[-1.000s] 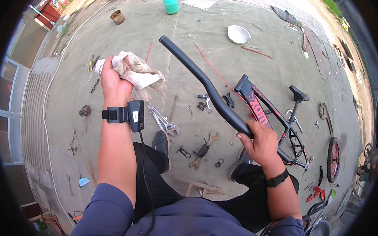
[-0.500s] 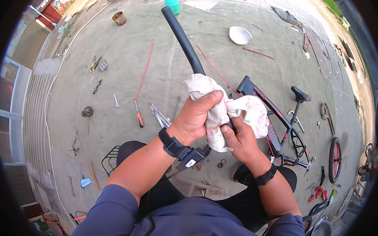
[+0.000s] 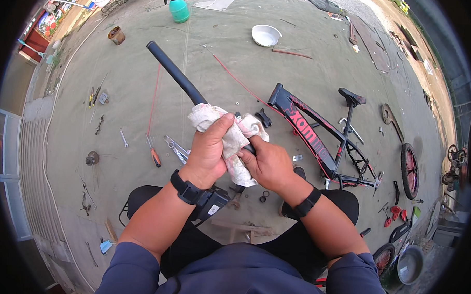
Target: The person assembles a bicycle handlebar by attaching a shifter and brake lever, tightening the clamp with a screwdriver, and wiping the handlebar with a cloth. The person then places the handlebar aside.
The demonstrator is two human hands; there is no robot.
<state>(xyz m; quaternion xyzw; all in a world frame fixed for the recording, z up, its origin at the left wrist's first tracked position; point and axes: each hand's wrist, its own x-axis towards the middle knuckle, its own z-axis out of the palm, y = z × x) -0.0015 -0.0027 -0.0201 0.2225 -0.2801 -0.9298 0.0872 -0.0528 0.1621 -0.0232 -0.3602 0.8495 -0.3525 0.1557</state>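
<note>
A black bicycle handlebar (image 3: 177, 75) slants up and away to the left in front of me. Around its nearer part is wrapped a white, stained rag (image 3: 241, 174). My left hand (image 3: 207, 152) is closed over the rag and the bar beneath, thumb on top. Just to its right, my right hand (image 3: 270, 166) is closed on the bar's near section and a bunched part of the cloth. Both palms hide much of the bar's near part, whose lower end shows only partly below the rag.
On the right lies a black and red bicycle frame (image 3: 311, 131) with its saddle (image 3: 352, 96); a wheel (image 3: 409, 171) is beyond it. A screwdriver (image 3: 155, 155), a wrench (image 3: 124, 138) and pliers (image 3: 94, 96) lie left. Farther off are a white basin (image 3: 266, 36) and a green sprayer (image 3: 178, 10).
The handlebar, rag and both hands have shifted left in the picture, as has the ground scene. The rag's loose right end, spread out before, is now gathered closer to the bar.
</note>
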